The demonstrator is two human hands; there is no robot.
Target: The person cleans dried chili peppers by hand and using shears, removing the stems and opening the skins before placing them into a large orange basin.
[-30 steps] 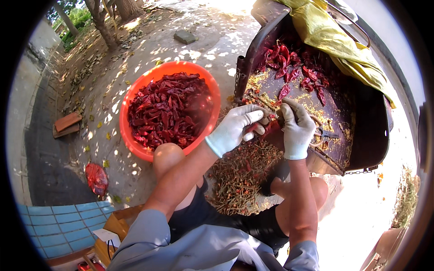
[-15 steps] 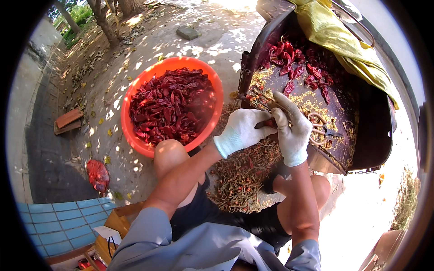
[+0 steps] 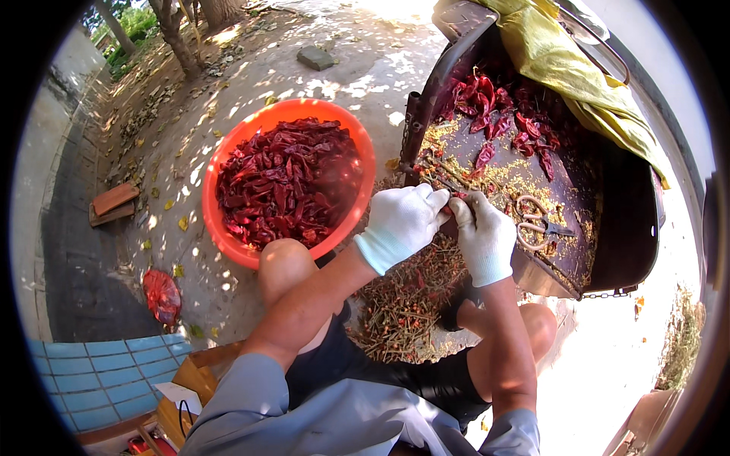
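Note:
My left hand (image 3: 404, 218), in a white glove, is closed with its fingertips pinching a dried red chili pepper (image 3: 457, 194), which the gloves mostly hide. Facing it, my gloved right hand (image 3: 485, 237) pinches at the same spot with thumb and forefinger, the fingertips of both hands nearly touching. Both are held over the near left edge of a dark metal cart bed (image 3: 511, 158). Inside the bed lie more dried chilies (image 3: 487, 102), scattered yellow seeds and stem bits. Scissors (image 3: 538, 224) with tan looped handles rest there, just right of my right hand.
An orange basin (image 3: 215, 220) full of dried red chilies stands on my left, against my knee. A pile of stems (image 3: 403, 315) covers the ground between my legs. Yellow cloth (image 3: 566, 68) drapes over the cart's far side. A red plastic bag (image 3: 162, 295) and bricks (image 3: 115, 200) lie farther left.
My right hand has lowered and drawn in, its raised fingers now bent down to the pinch. My left hand has shifted only slightly.

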